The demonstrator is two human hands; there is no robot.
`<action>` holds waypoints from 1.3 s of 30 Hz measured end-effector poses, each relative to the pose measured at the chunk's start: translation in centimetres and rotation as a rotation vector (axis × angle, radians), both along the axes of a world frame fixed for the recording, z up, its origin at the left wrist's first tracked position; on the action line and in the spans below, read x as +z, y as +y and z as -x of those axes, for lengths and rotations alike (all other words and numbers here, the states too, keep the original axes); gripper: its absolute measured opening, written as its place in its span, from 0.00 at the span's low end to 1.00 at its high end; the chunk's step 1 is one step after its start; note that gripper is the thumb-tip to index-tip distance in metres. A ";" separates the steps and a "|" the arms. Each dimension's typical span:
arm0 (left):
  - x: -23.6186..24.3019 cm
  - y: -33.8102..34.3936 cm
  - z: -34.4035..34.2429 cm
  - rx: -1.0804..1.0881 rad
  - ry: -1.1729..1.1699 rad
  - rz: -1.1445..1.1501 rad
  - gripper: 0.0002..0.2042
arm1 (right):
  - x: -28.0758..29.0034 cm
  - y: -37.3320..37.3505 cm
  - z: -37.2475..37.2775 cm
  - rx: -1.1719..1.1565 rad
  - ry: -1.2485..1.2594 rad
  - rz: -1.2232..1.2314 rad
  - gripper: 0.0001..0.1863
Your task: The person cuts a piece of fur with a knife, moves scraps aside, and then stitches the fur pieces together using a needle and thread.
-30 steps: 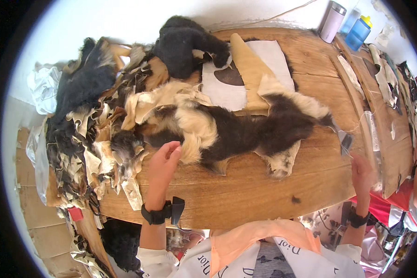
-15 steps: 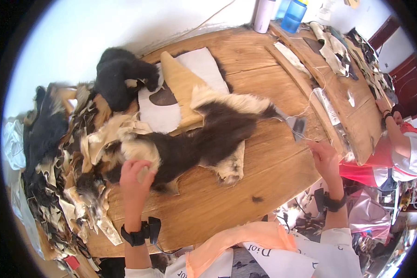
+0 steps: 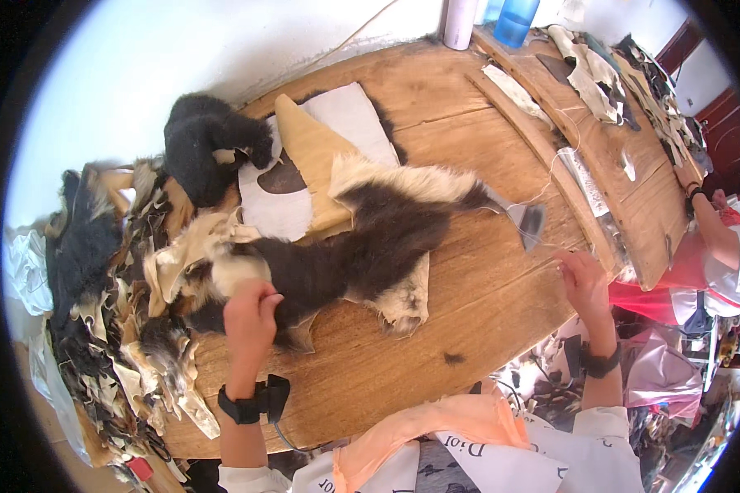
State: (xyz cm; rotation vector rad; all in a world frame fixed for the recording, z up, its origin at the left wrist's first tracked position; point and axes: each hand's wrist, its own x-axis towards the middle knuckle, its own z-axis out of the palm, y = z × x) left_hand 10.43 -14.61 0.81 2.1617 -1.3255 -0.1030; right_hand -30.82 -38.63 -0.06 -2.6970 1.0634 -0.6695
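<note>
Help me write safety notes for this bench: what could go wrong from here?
The loose pale thread loops past the grey flat piece and runs toward the right hand, so it could snag or tangle. The dark-and-cream fur lies right by the pile of scraps, so pieces might get mixed. The left hand is at the fur's near side; a stray brush could shift it.

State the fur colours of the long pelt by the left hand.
The pelt is dark blackish-brown with cream patches; the head view shows it best.
</note>
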 end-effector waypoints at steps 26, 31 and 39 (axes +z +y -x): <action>2.8 -2.2 0.6 -0.158 -0.129 -0.063 0.11 | 3.6 -3.8 -11.4 0.176 -0.049 -0.014 0.09; -1.4 -1.3 2.0 0.072 0.037 -0.087 0.07 | 2.7 -4.1 -13.3 0.205 0.062 -0.067 0.09; -2.8 -1.3 1.2 -0.018 0.069 0.000 0.06 | -0.1 -6.5 -14.5 0.168 0.075 -0.067 0.09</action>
